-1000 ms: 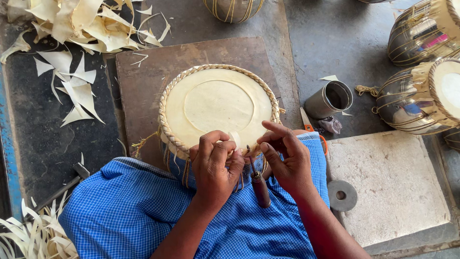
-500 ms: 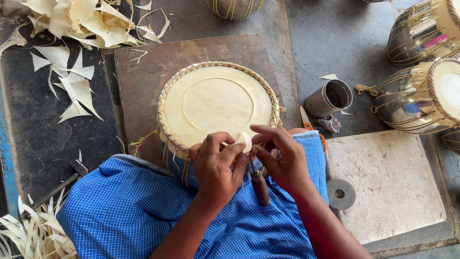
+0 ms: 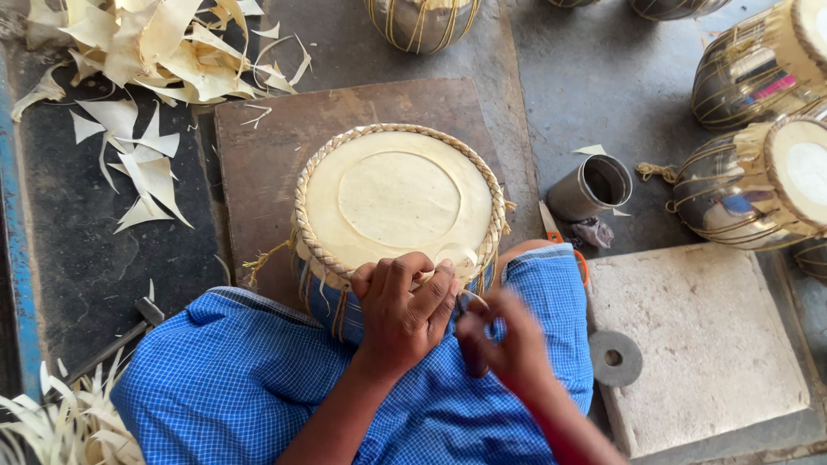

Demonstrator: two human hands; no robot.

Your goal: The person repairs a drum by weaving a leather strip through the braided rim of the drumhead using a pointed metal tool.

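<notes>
A small drum (image 3: 396,198) with a cream skin head and a braided rim stands on a brown board (image 3: 258,164), leaning against my blue-checked lap (image 3: 258,387). My left hand (image 3: 401,306) curls over the near rim, fingers pressed on the braid next to a curled pale strip (image 3: 458,257). My right hand (image 3: 508,344) is just right of it, off the rim and blurred, with its fingers closed around a small dark-handled knife (image 3: 471,340) that is hard to make out.
Pale skin offcuts (image 3: 146,52) lie at the upper left and more (image 3: 52,422) at the lower left. A metal cup (image 3: 594,185), orange-handled scissors (image 3: 560,239), a stone slab (image 3: 698,344) with a metal ring (image 3: 616,358), and strapped drums (image 3: 758,185) stand to the right.
My right hand has pulled back from the rim toward my lap and is now blurred. My left hand stays on the near rim. The view has shifted slightly.
</notes>
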